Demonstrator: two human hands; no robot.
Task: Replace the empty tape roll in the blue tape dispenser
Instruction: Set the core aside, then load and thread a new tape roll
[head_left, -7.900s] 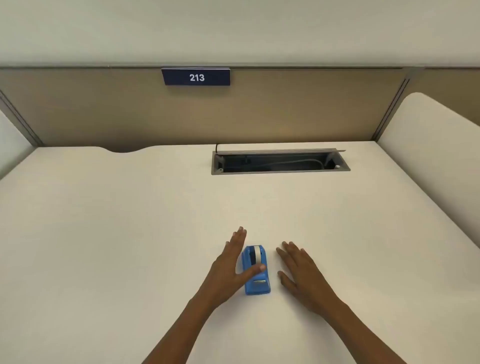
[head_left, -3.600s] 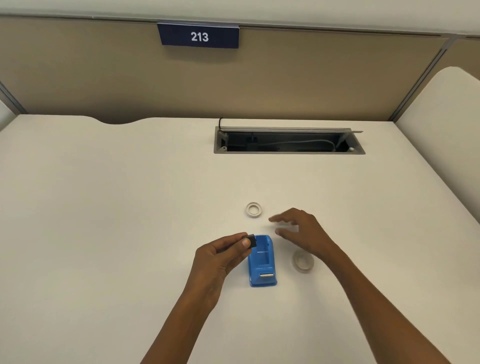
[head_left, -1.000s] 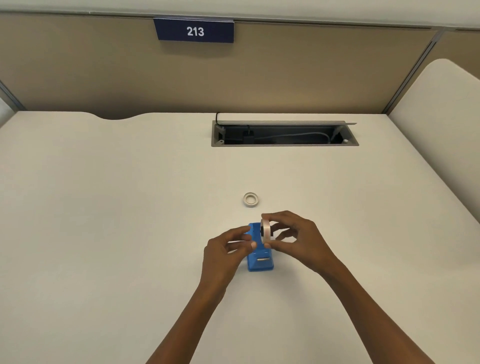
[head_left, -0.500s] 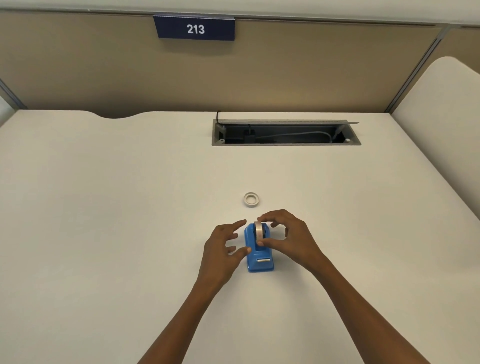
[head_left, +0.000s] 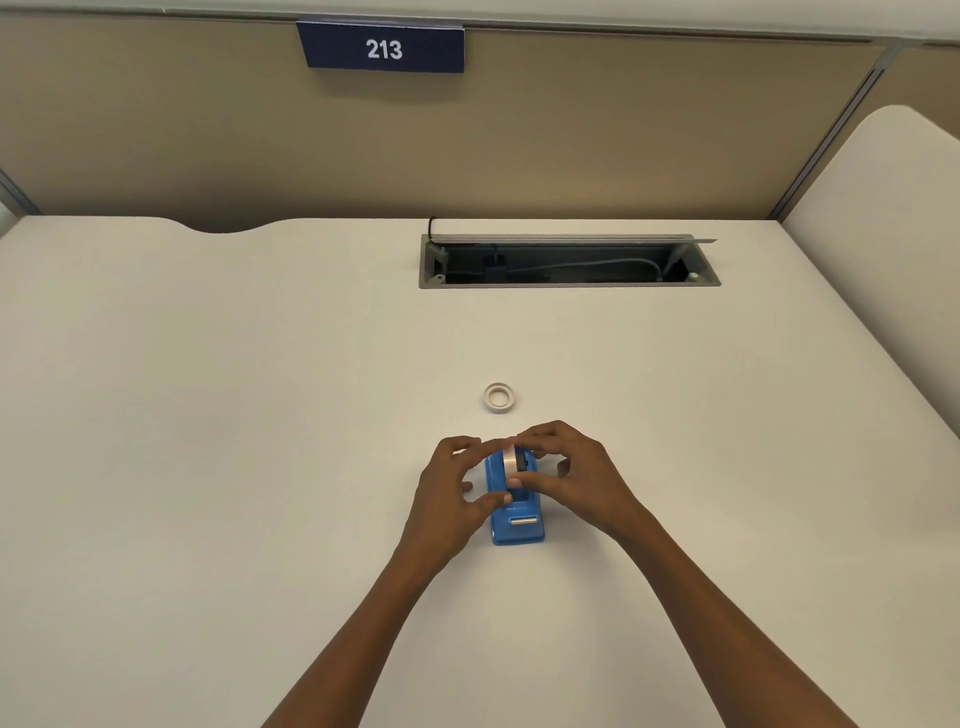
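Observation:
The blue tape dispenser (head_left: 514, 519) stands on the white desk (head_left: 208, 415), its metal cutter facing me. A new tape roll (head_left: 512, 460) sits upright in its cradle. My right hand (head_left: 576, 478) pinches the roll from the right, forefinger over its top and thumb at its front. My left hand (head_left: 452, 493) holds the dispenser's left side, thumb on the body and fingertips at the roll's top. The empty white core (head_left: 498, 397) lies flat on the desk just beyond the hands.
An open cable tray (head_left: 569, 283) with wires inside is set into the desk at the back. A tan partition with a "213" sign (head_left: 383, 48) rises behind it. A white side panel (head_left: 893, 218) stands at the right.
The new roll went from being held above the dispenser into its cradle. My left hand has closed in onto the dispenser's side, and my right hand's fingers have shifted over the roll.

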